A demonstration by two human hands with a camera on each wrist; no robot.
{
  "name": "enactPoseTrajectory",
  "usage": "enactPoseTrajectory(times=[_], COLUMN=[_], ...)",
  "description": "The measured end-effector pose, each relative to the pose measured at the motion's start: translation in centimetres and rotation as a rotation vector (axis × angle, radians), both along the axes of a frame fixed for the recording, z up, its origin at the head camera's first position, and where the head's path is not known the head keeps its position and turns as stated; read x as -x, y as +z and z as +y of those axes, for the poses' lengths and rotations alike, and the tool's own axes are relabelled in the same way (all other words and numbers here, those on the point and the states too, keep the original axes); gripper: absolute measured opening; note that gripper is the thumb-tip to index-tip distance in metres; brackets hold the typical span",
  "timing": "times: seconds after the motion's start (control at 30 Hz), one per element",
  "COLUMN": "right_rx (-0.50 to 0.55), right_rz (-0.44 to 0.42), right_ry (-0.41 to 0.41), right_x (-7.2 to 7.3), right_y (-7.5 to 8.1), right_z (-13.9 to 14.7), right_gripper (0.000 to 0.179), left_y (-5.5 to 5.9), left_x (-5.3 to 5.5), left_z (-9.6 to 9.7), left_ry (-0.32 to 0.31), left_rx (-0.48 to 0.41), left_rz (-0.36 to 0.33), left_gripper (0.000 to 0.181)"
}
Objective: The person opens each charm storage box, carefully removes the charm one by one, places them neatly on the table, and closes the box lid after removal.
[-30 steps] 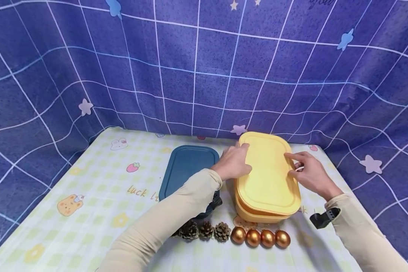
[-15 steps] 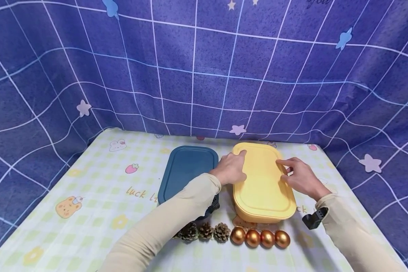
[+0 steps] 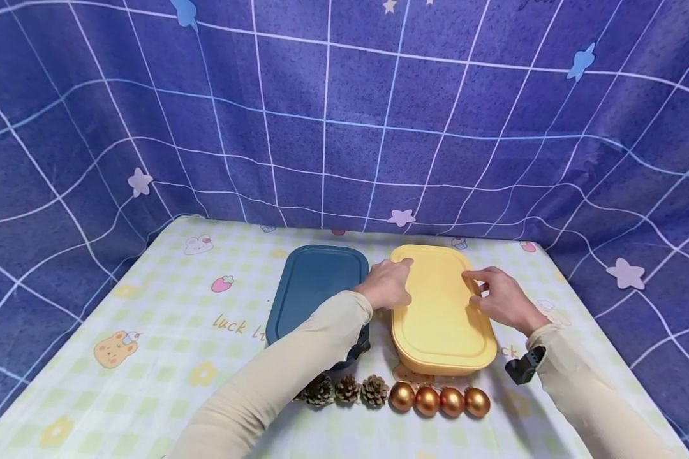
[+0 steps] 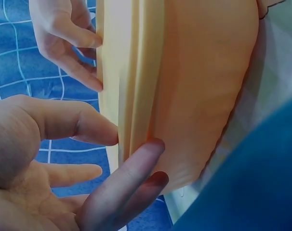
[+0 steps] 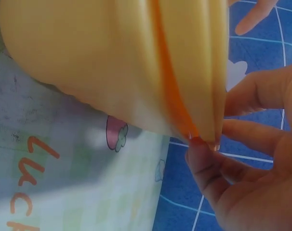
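Note:
A yellow rectangular lid (image 3: 439,312) lies over a matching yellow box (image 3: 430,364) at the right of the table. My left hand (image 3: 387,285) pinches the lid's left edge, thumb on top and fingers (image 4: 141,161) curled under the rim in the left wrist view. On the opposite edge my right hand (image 3: 502,298) pinches the lid. The right wrist view shows a narrow gap (image 5: 169,79) between lid and box wall along that side. A dark blue lidded box (image 3: 321,277) stands just left of my left hand, partly hidden by the sleeve.
Several copper-coloured balls (image 3: 427,401) line up in front of the yellow box. Several pine cones (image 3: 347,387) continue that row to the left, some behind my left sleeve (image 3: 281,363). A blue grid-patterned cloth (image 3: 298,127) hangs behind the table.
The yellow lid, raised and tilted over the box a second ago, has come down and toward me onto the rim. Both hands moved with it, slightly left.

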State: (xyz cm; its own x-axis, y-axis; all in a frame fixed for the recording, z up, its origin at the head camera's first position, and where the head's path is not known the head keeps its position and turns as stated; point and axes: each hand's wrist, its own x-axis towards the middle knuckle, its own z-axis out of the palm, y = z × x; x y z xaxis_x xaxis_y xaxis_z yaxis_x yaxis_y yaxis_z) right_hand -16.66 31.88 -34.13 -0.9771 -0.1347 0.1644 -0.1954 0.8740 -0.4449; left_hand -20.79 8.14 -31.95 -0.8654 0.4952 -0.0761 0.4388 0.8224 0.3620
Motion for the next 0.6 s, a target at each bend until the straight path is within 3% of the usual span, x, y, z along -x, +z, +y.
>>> enactPoseTrajectory(times=[0.23,0.43,0.6], right_rx=[0.003,0.02,0.029], right_rz=[-0.04,-0.064,-0.082], right_ry=[0.004,0.021,0.026], right_x=[0.42,0.6,0.6], right_y=[-0.04,-0.55,-0.79], right_z=[0.08,0.21,0.33], right_gripper=[0.056,0.056,0.056], left_y=[-0.18,-0.13,0.13], left_x=[0.09,0.24,0.13], left_z=[0.03,-0.04,-0.04], left_ry=[0.011,0.014,-0.011], left_rx=[0.009,0.013,0.085], left_rz=[-0.036,-0.099,-0.116], left_gripper=[0.064,0.03,0.004])
